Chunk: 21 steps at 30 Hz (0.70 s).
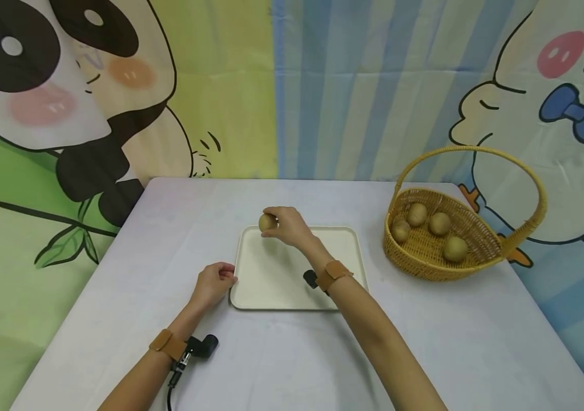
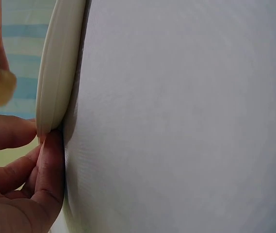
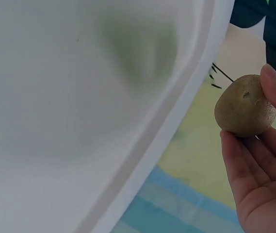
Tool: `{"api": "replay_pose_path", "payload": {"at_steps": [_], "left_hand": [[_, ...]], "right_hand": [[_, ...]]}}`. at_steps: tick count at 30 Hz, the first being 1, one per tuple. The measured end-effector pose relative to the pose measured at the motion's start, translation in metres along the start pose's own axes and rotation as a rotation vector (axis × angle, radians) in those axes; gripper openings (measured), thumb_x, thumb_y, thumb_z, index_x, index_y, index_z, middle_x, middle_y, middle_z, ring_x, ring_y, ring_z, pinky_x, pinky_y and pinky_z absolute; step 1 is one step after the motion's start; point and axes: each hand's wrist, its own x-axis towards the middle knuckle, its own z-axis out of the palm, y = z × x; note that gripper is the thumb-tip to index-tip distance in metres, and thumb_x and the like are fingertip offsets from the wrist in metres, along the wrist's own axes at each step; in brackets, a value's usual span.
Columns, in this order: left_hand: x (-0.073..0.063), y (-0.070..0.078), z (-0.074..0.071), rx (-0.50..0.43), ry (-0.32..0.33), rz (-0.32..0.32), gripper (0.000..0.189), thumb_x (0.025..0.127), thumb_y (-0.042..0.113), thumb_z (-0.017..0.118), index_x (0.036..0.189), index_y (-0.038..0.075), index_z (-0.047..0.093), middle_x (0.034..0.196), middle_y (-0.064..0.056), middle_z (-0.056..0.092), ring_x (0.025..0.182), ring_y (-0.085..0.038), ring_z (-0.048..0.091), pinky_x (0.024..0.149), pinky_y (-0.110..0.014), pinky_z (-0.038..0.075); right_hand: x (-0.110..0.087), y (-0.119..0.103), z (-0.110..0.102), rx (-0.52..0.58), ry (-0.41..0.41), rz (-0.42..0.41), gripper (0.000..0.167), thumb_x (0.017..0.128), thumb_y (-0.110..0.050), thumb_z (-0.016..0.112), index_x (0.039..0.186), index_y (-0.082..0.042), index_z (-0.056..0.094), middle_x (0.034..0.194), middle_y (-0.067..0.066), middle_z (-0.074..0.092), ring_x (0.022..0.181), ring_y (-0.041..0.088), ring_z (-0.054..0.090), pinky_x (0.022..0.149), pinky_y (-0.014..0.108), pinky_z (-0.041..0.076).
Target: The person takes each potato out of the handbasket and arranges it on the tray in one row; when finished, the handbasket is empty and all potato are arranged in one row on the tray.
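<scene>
My right hand [image 1: 288,226] pinches a round brown kiwi [image 3: 244,106] between thumb and fingertips, held above the far left part of a cream rectangular tray [image 1: 292,274]. The right wrist view shows the kiwi's small dark stem end. At the tray's left side, my left hand [image 1: 213,283] grips the rim, the thumb and fingers [image 2: 48,179] closing on its corner in the left wrist view. A yellow wicker basket [image 1: 425,271] stands to the right of the tray. Several more kiwis [image 1: 439,224] lie inside it.
The basket's tall arched handle [image 1: 476,149] rises over it. A white cloth covers the table [image 1: 168,228]. Behind hangs a curtain [image 1: 333,85] printed with cartoon animals. A black cable [image 1: 169,397] runs from the left wrist camera.
</scene>
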Motion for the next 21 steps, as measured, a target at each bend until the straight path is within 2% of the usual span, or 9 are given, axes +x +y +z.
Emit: {"api": "replay_pose_path", "payload": {"at_steps": [5, 10, 15, 21], "left_hand": [[0.000, 0.000, 0.000, 0.001, 0.001, 0.000, 0.025, 0.081, 0.001, 0.063, 0.105, -0.007, 0.062, 0.085, -0.012, 0.061, 0.076, -0.019, 0.056, 0.063, -0.023, 0.045], [-0.001, -0.002, 0.003, -0.014, -0.002, -0.011, 0.025, 0.080, 0.001, 0.063, 0.104, -0.007, 0.062, 0.085, -0.012, 0.061, 0.075, -0.018, 0.056, 0.062, -0.022, 0.044], [-0.001, -0.003, 0.006, -0.021, 0.001, -0.031, 0.025, 0.080, 0.000, 0.064, 0.104, -0.007, 0.063, 0.084, -0.011, 0.061, 0.074, -0.017, 0.055, 0.061, -0.021, 0.044], [0.002, -0.002, 0.004, -0.006, 0.017, -0.020, 0.025, 0.080, 0.000, 0.064, 0.104, -0.007, 0.063, 0.084, -0.011, 0.061, 0.074, -0.017, 0.055, 0.062, -0.022, 0.044]], "right_hand": [[0.015, -0.006, 0.026, -0.056, -0.039, 0.031, 0.058, 0.076, -0.024, 0.077, 0.126, -0.004, 0.056, 0.122, 0.009, 0.060, 0.109, 0.021, 0.057, 0.092, 0.031, 0.044], [0.019, -0.004, 0.044, -0.059, -0.069, 0.063, 0.058, 0.075, -0.024, 0.078, 0.126, -0.006, 0.057, 0.122, 0.009, 0.061, 0.110, 0.021, 0.056, 0.093, 0.031, 0.043], [0.020, -0.002, 0.053, -0.053, -0.081, 0.073, 0.059, 0.074, -0.024, 0.079, 0.126, -0.006, 0.058, 0.122, 0.008, 0.061, 0.110, 0.021, 0.057, 0.094, 0.030, 0.043], [0.024, -0.002, 0.055, -0.066, -0.084, 0.050, 0.060, 0.073, -0.022, 0.080, 0.126, -0.006, 0.057, 0.123, 0.008, 0.060, 0.112, 0.021, 0.056, 0.095, 0.029, 0.041]]}}
